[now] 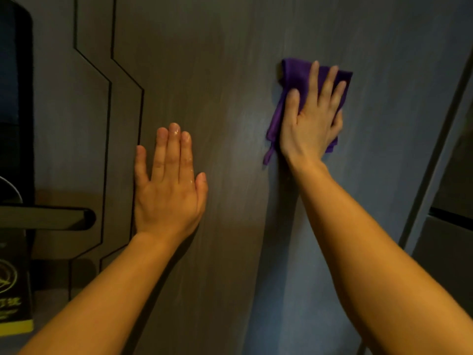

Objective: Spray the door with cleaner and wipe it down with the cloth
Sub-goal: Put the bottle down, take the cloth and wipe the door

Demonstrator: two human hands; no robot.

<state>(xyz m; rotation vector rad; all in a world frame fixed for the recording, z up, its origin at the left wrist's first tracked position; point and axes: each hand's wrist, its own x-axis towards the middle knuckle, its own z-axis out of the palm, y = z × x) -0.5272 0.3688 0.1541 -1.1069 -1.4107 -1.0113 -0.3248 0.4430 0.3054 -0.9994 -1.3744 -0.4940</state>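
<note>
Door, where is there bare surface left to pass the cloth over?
Bare door lies between the left hand and the right hand on the purple cloth, also above both and below the cloth. Crowded at far left: handle and lock panel.

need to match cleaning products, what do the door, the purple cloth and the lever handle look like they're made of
Dark grey door panel: likely wood-grain laminate, matte, faint vertical streaks. Folded purple cloth: soft fuzzy weave, probably microfibre. Dark lever handle: smooth and glossy, likely coated metal, though plastic is possible.
</note>
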